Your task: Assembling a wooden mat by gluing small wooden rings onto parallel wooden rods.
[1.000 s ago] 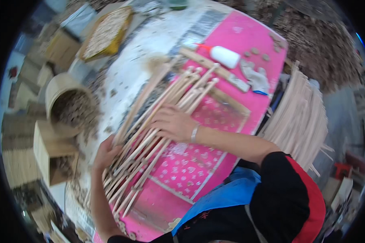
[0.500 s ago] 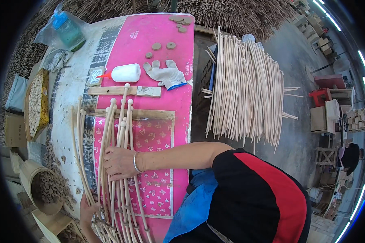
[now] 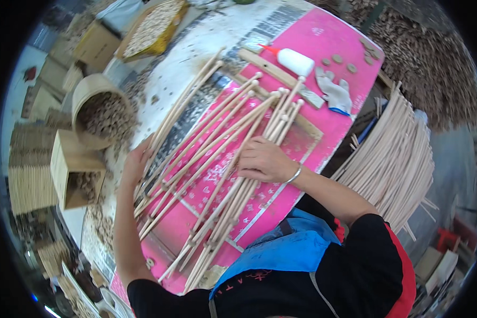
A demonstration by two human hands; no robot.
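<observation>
Pink sheeting (image 3: 302,40) covers the right part of our surface (image 3: 159,87). Our right hand (image 3: 266,159) is closed round several sticks (image 3: 230,214); our left hand (image 3: 137,161) is against the leftmost ones, its fingers too hidden to tell whether it grips. These sticks fan across the middle of the surface, balls (image 3: 301,79) at their far ends, rings (image 3: 206,245) near the other end on many, so we judge them largely fitted. Toward the far right corner lie a slat (image 3: 270,70), bottle (image 3: 296,62), glove (image 3: 335,95) and discs (image 3: 352,68). A tray (image 3: 169,40) of balls by the far left edge, a bucket (image 3: 93,87) and box (image 3: 69,153) of rings along the left edge, and stacked rods (image 3: 389,153) past the right edge seem unused.
</observation>
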